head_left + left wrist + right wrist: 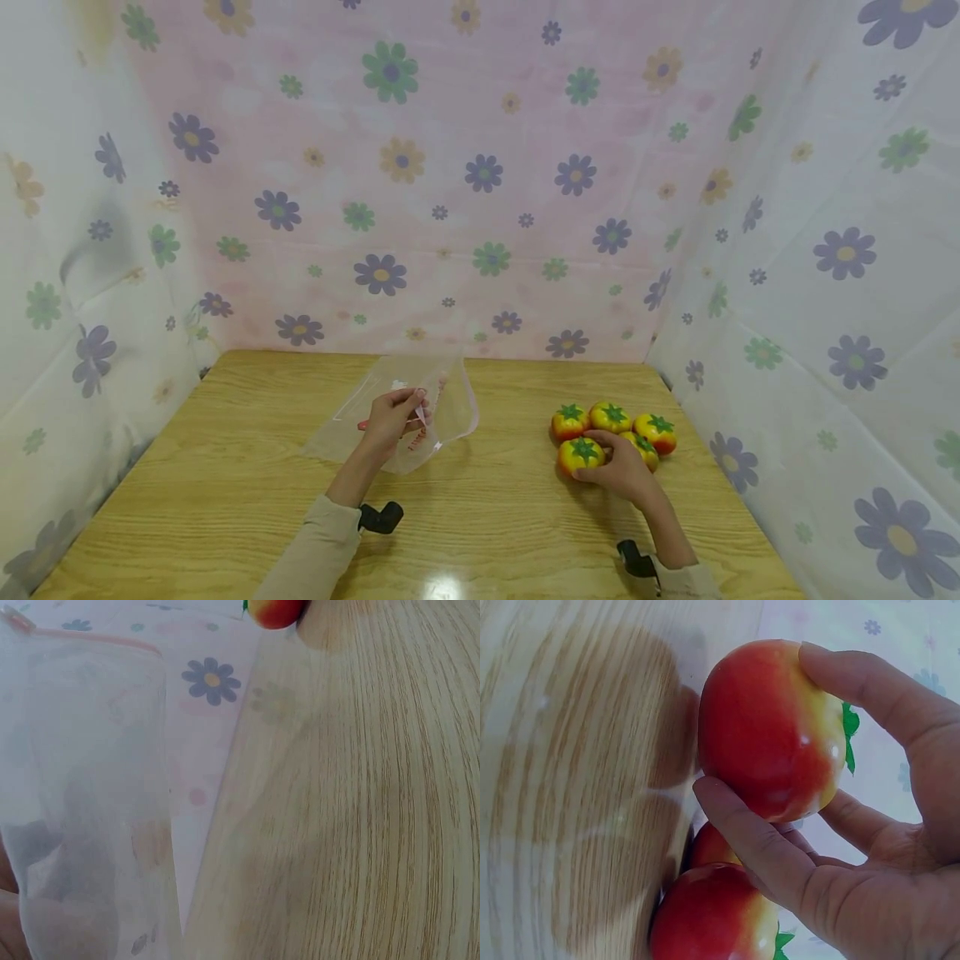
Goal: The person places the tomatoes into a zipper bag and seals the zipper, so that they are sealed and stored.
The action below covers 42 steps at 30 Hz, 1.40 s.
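Note:
My left hand (pixel 392 421) pinches a clear plastic zip bag (pixel 456 408) with red print, left of the table's middle. In the left wrist view the bag (pixel 90 720) hangs upright, with a pink zip strip (pixel 97 639) along its top. At the right, my right hand (pixel 624 468) grips a red-and-yellow tomato (pixel 580 457) with a green star-shaped top. In the right wrist view the thumb and fingers go round the tomato (pixel 765 735), which is close to the wood. Several similar tomatoes (pixel 610 417) sit just behind and beside that hand.
The wooden table (pixel 495 533) runs back to a flowered cloth wall (pixel 450 308). More flowered cloth (pixel 795 292) hangs along the right and left sides. Dark wrist cameras (pixel 382 517) stick out from both wrists.

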{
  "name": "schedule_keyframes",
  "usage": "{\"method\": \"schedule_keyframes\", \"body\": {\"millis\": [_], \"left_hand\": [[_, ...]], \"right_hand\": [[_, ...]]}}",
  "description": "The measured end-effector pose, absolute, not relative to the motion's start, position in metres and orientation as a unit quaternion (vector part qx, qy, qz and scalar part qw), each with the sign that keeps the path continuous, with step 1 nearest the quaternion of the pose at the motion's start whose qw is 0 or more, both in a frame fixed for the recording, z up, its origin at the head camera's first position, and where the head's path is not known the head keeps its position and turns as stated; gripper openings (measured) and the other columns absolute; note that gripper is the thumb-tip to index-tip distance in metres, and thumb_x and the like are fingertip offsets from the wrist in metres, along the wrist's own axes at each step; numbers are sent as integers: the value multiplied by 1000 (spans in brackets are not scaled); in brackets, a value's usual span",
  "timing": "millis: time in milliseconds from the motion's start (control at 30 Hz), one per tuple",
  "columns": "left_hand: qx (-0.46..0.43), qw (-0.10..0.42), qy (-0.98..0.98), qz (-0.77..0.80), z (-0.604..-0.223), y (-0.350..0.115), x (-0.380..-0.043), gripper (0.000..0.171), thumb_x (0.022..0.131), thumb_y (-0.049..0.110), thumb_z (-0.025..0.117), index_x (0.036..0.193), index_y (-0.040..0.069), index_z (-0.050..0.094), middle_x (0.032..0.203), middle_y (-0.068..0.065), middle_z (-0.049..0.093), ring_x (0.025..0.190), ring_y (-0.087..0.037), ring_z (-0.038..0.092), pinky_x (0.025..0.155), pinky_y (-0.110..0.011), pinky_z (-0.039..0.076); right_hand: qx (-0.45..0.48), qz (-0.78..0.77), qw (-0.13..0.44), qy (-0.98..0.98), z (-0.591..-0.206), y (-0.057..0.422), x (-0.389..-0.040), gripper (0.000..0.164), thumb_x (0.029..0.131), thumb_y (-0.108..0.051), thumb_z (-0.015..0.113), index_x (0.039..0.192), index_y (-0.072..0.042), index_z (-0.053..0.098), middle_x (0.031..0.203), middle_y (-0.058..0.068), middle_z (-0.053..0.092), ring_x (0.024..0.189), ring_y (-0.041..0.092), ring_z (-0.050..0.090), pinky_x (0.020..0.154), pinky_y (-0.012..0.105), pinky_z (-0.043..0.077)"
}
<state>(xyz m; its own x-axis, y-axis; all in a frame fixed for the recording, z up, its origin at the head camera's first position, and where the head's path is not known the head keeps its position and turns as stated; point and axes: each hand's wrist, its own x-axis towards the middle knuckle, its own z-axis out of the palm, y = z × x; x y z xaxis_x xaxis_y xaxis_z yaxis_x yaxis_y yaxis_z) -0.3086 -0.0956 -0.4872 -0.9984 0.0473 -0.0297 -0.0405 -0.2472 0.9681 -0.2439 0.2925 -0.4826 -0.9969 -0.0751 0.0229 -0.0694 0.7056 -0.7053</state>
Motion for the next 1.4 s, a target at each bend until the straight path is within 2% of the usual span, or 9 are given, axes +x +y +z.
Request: {"method": "schedule_keyframes", "body": {"millis": [233,467,733,1100,1267,1400], "left_hand": [[-1,28,614,789,-489,-95,-309,32,106,10,56,126,-15,58,86,-2,68,72,-9,68,67,-21,59],[6,35,613,789,-488,-95,-308,34,106,11,55,127,-15,58,87,-3,68,72,-9,68,67,-21,59],[7,35,618,785,-490,-95,-309,33,106,13,55,125,-14,59,89,-4,68,74,-10,68,68,-21,59],[19,34,623,781,-491,-93,-312,33,106,13,55,124,-14,59,89,-5,68,75,-11,68,69,-22,59],[17,34,619,785,-493,-93,-312,30,106,11,55,122,-14,60,88,-5,68,73,-12,68,65,-22,59],[19,31,619,785,-492,-92,-311,30,106,10,55,121,-15,60,86,-4,68,73,-11,68,64,-22,58]], "right_hand": [[-31,-405,11,914,-480,288,-242,69,78,-20,90,137,0,60,137,25,59,113,37,64,93,50,56],[-45,-439,25,897,-476,281,-241,67,80,-20,88,138,-2,60,138,23,58,112,35,63,89,45,58],[-67,-483,21,873,-476,266,-239,67,81,-18,88,138,0,59,137,20,60,110,31,63,87,41,58],[-71,-558,67,824,-478,243,-239,67,85,-18,84,143,0,53,142,18,55,120,32,58,97,40,55],[-74,-581,73,808,-486,228,-237,69,86,-18,83,145,-2,51,146,18,52,123,33,57,94,35,56],[-80,-590,62,801,-492,215,-235,69,86,-17,83,145,-2,51,143,18,52,118,30,59,90,32,57]]}}
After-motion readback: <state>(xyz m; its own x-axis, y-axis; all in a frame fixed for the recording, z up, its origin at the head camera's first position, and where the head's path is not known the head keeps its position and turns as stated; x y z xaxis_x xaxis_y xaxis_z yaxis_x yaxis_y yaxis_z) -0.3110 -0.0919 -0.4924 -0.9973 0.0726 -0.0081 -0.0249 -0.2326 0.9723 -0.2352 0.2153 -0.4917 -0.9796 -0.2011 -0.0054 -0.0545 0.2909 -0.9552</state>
